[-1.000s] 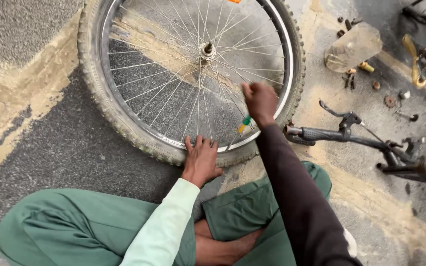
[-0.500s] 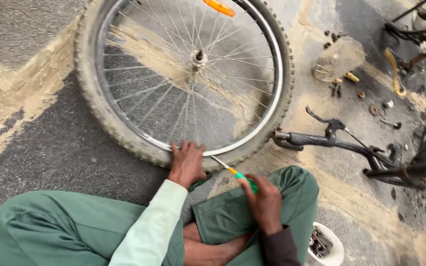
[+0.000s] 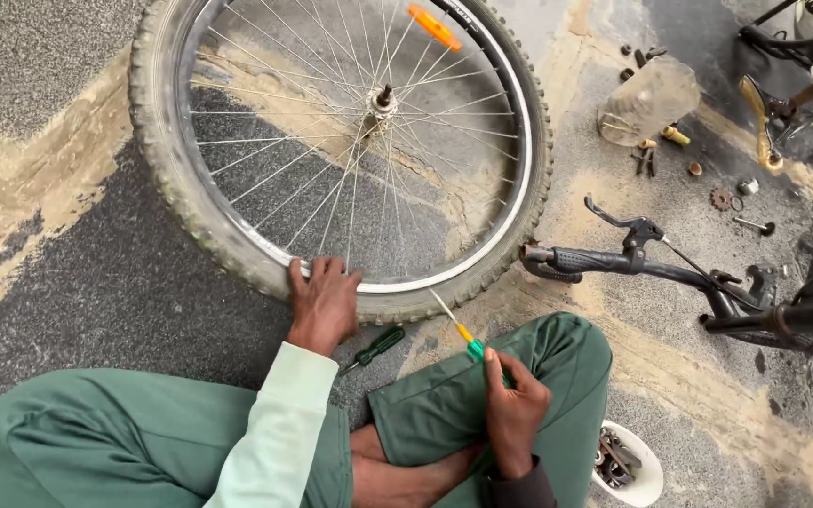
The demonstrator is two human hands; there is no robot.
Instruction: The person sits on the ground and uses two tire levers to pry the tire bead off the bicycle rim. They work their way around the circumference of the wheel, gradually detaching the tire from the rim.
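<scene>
A bicycle wheel (image 3: 237,254) with a knobbly tyre, silver rim and spokes lies flat on the ground before me. My left hand (image 3: 324,303) presses on its near edge, fingers over the tyre and rim. My right hand (image 3: 514,406) holds a green-and-yellow-handled screwdriver (image 3: 458,329) above my right knee, its metal tip pointing at the tyre's near edge. A second screwdriver (image 3: 376,347) with a dark green handle lies on the ground just below the tyre, between my hands. I sit cross-legged in green trousers.
A bicycle handlebar with black grip and brake lever (image 3: 613,259) lies to the right. Small parts, bolts and a cog (image 3: 722,198) are scattered at the upper right beside a clear plastic container (image 3: 649,99). A white bowl of metal parts (image 3: 625,463) sits by my right knee.
My right hand has come back from over the spokes to above my right knee, carrying the screwdriver. The view has shifted so the wheel sits higher in frame. My left hand stays on the tyre.
</scene>
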